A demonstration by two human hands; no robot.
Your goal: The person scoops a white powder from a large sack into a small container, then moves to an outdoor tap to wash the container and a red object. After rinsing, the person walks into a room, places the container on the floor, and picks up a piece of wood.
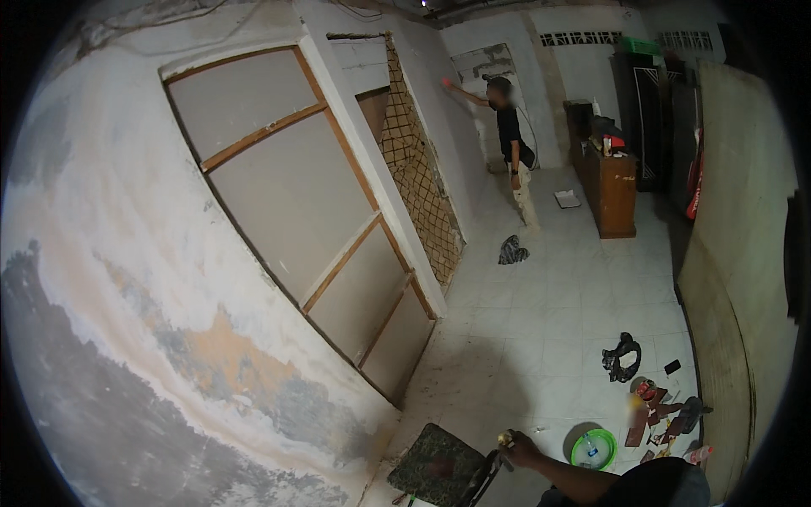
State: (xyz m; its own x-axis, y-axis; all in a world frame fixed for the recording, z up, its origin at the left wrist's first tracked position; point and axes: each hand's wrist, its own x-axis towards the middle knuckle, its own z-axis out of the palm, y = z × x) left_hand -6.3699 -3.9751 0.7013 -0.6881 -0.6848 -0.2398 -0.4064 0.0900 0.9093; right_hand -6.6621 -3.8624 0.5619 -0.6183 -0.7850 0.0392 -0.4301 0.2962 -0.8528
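My right hand (522,450) reaches in from the lower right, the forearm bare below a dark sleeve. Its fingers are closed around a small pale yellowish thing (506,439), too small and dim to name. Just left of the hand is a dark chair (435,465) with a speckled, worn seat and black frame, beside the wall. I cannot tell whether the hand touches its frame. A bright green basin (577,449) with a clear plastic item in it stands on the floor right of the hand. My left hand is out of view.
Tools and scraps (659,414), a dark phone-like slab (672,367) and a black plastic bag (623,357) lie at right. A patchy wall (228,363) runs along the left. Farther off, a person (509,135) reaches toward the wall, near a wooden cabinet (617,190) and another black bag (513,250).
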